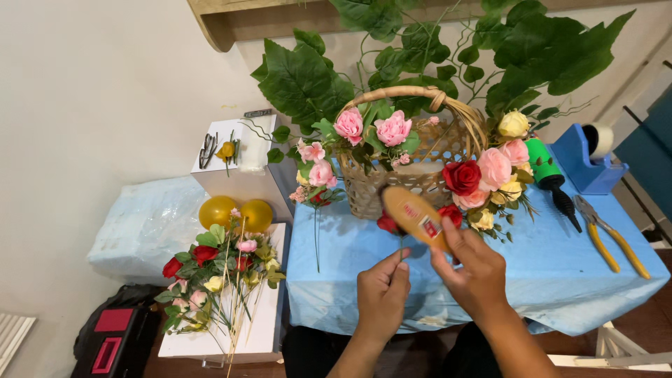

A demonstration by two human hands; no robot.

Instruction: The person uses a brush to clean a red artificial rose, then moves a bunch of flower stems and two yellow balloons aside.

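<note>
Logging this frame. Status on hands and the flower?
Left hand pinching red rose stem. Right hand gripping orange tool. Wicker basket close behind.

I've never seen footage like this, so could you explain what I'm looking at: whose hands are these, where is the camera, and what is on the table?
The single picture comes from a camera worn on a person's head, looking down at their own bare hands. The right hand holds an orange cutter; the left hand pinches a thin flower stem topped by a red rose. On the blue table stand a woven basket of roses, a tape dispenser and yellow pliers. More flowers lie on a white box to the left.
</note>
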